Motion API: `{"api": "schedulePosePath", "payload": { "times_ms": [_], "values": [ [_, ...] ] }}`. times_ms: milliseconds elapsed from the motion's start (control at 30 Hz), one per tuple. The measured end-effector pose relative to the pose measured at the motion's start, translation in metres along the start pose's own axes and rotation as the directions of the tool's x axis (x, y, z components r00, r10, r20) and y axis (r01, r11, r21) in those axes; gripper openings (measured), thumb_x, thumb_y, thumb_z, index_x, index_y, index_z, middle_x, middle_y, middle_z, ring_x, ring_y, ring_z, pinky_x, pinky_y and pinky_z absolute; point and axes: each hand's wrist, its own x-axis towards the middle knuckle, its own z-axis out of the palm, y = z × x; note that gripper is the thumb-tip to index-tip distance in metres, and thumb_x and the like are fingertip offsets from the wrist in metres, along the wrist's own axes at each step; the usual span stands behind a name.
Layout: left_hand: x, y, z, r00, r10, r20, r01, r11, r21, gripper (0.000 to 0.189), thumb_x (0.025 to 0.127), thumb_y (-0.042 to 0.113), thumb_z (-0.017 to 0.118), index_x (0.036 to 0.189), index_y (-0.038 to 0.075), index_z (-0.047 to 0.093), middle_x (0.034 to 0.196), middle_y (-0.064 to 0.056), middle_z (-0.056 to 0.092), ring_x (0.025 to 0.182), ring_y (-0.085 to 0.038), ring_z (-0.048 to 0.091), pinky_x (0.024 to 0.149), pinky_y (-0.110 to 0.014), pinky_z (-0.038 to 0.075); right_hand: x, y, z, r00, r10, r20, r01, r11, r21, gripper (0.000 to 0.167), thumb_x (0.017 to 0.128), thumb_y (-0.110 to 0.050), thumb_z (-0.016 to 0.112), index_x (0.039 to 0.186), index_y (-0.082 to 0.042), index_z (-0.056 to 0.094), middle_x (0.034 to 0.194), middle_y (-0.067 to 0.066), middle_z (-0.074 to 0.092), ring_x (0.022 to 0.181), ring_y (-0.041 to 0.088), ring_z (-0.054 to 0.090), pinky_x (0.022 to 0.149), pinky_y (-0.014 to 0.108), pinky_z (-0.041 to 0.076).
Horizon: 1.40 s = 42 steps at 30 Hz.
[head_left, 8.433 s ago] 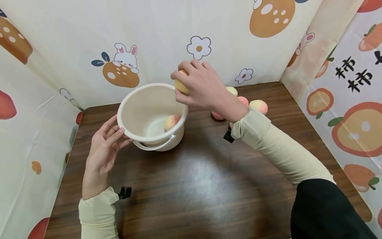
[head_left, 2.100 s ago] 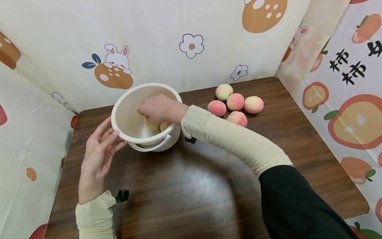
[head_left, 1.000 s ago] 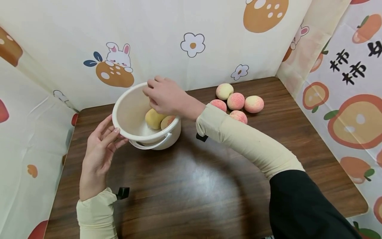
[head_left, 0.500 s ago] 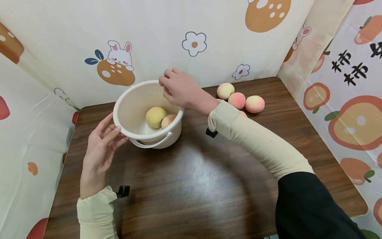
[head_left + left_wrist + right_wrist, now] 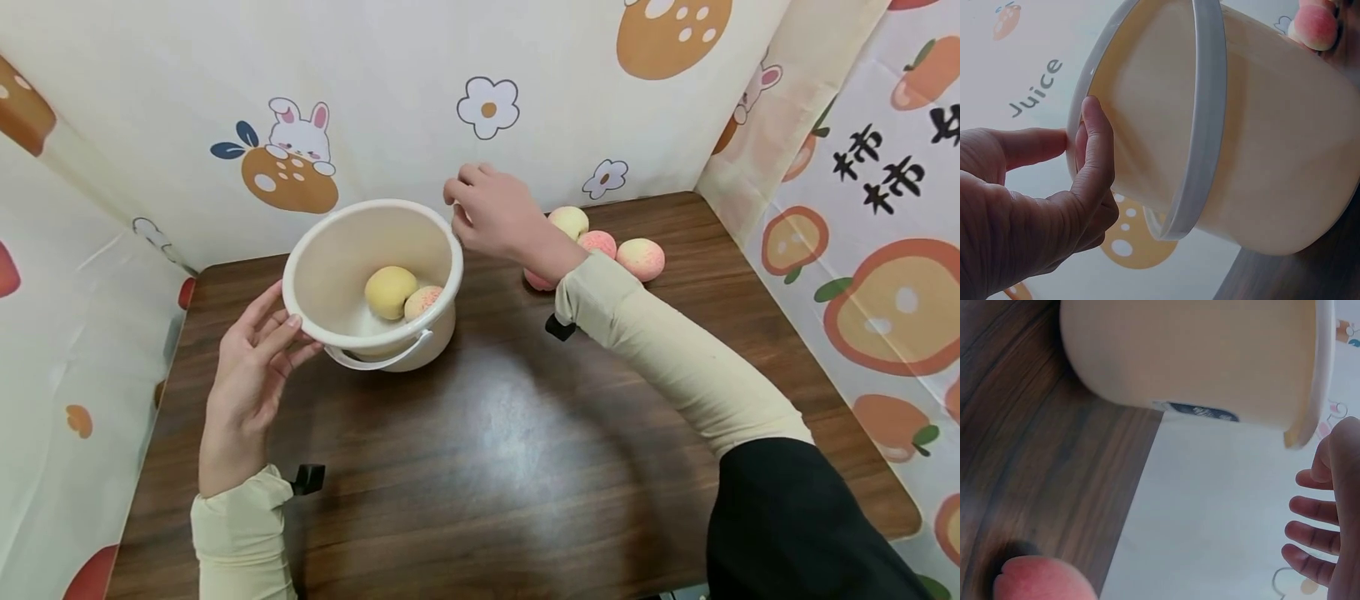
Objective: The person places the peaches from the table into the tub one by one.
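A cream bucket (image 5: 438, 337) with a white rim and lowered handle stands on the table. Inside lie a yellow peach (image 5: 390, 292) and a blushed peach (image 5: 422, 302), side by side. My left hand (image 5: 251, 367) pinches the bucket's left rim between thumb and fingers, as the left wrist view also shows. Past the rim's right side hovers my right hand (image 5: 495, 212), fingers loosely bent and holding nothing. Near its forearm are a pale yellow peach (image 5: 570, 220), a pink peach (image 5: 598, 242) and a yellow-pink peach (image 5: 641, 259). Another pink peach (image 5: 537, 281) is partly covered by the wrist.
The dark wood table (image 5: 480, 483) extends toward me. A printed cloth (image 5: 405, 92) hangs close behind the bucket, and another patterned cloth (image 5: 892, 317) borders the right side. My right sleeve (image 5: 667, 342) crosses above the table.
The yellow peach, gripped earlier by my right hand, now rests in the bucket. That hand has let go, risen out and moved right past the rim. My left hand keeps its hold.
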Motion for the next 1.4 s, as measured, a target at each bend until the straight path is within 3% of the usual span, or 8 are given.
{"api": "schedulePosePath", "payload": {
  "times_ms": [767,1067,1400],
  "values": [
    [0.002,-0.001,0.002,1.000,0.012,0.014,-0.012,1.000,-0.015,0.062,0.103,-0.009,0.053,0.159,0.000,0.030,0.108,-0.013,0.070,0.081,-0.018,0.073,0.074,-0.033,0.067,-0.037,0.039,0.023,0.991,0.121,0.063,-0.119,0.992,-0.030,0.027,0.097,-0.019,0.050,0.115,-0.012,0.068,0.115,0.010,0.064,0.103,0.032,0.057,0.082,0.046,0.055],
    [0.002,-0.002,0.002,1.000,0.015,0.017,-0.015,1.000,0.004,0.062,0.103,-0.009,0.053,0.159,0.000,0.031,0.109,-0.013,0.069,0.082,-0.018,0.073,0.074,-0.033,0.067,-0.050,0.051,0.035,0.983,0.157,0.097,-0.152,0.987,-0.054,0.026,0.098,-0.021,0.051,0.114,-0.011,0.068,0.116,0.012,0.065,0.104,0.035,0.058,0.090,0.047,0.054],
    [0.002,-0.002,0.001,1.000,0.014,0.011,-0.014,1.000,-0.002,0.063,0.103,-0.009,0.054,0.160,0.000,0.029,0.107,-0.012,0.070,0.081,-0.018,0.072,0.074,-0.033,0.067,-0.063,0.061,0.049,0.973,0.195,0.124,-0.190,0.981,-0.050,0.024,0.098,-0.025,0.050,0.111,-0.013,0.066,0.115,0.011,0.062,0.113,0.035,0.056,0.087,0.054,0.055]
  ]
}}
